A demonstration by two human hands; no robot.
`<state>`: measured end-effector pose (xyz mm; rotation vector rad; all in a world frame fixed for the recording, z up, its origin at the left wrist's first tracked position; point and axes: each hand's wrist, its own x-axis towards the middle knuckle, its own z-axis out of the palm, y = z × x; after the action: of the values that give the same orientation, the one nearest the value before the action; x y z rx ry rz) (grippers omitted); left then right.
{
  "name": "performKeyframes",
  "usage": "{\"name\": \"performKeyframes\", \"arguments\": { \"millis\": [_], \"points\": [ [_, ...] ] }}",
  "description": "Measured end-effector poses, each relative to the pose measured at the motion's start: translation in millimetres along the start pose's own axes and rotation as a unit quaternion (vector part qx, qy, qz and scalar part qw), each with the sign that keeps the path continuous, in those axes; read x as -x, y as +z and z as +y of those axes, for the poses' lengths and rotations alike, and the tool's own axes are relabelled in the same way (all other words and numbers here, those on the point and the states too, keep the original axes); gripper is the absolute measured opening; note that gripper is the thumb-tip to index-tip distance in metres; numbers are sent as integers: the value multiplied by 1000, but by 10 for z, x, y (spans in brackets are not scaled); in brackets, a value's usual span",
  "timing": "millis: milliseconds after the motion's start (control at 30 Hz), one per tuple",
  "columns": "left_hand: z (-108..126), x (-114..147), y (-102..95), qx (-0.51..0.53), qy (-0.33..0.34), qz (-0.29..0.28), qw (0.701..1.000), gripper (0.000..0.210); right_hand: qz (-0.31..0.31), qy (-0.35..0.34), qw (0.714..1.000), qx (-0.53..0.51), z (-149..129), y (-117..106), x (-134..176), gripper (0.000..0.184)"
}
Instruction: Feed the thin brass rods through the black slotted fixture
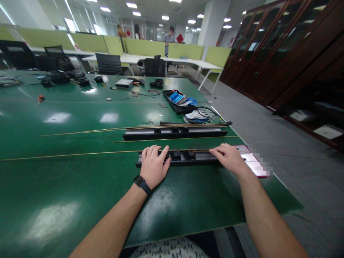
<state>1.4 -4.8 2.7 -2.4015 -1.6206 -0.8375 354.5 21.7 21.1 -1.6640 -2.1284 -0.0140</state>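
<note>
A long black channel-shaped rail (199, 163) lies crosswise in front of me, with small black fittings (176, 154) inside it. My left hand (153, 166) rests over the rail's left end, fingers spread and lying flat on it. Along the rail's far side runs a thin gold-coloured rod (80, 154), which stretches well past the rail to the left. At the right end, my right hand (228, 157) is closed in a pinch on the rod, its fingertips partly hiding it. Just beyond lies another thin gold-coloured rod (174, 139).
A second black rail (176, 135) with several rods on it lies farther back. Behind it sit a black tray (178, 102) of blue items and bunched gloves (197, 116). A pink-edged flat object (254, 165) lies by the table's right edge. People stand beyond the green partitions (145, 46).
</note>
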Motion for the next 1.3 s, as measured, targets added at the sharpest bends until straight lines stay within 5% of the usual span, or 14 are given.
{"name": "performKeyframes", "arguments": {
  "millis": [233, 400, 600, 867, 1067, 1300],
  "points": [
    [-5, 8, -2, -2, -2, -5, 1000, 43, 3, 36, 999, 27, 248, -110, 25, 50],
    [13, 1, -20, 3, -3, -4, 1000, 43, 13, 21, 998, 63, 120, -231, -236, 51],
    [20, -2, -21, 13, -4, 5, 1000, 43, -12, -50, 996, 71, -505, -97, -790, 50],
    [30, -3, -9, 12, -13, 2, 1000, 43, -95, -144, 985, 27, -1621, 374, -1375, 52],
    [38, -9, -27, 10, -14, 12, 1000, 42, -148, -160, 976, 8, -2252, 698, -1610, 53],
    [31, -22, -29, 16, -16, -2, 1000, 33, -170, -115, 978, 20, -2683, 901, -1658, 61]
  ]
}}
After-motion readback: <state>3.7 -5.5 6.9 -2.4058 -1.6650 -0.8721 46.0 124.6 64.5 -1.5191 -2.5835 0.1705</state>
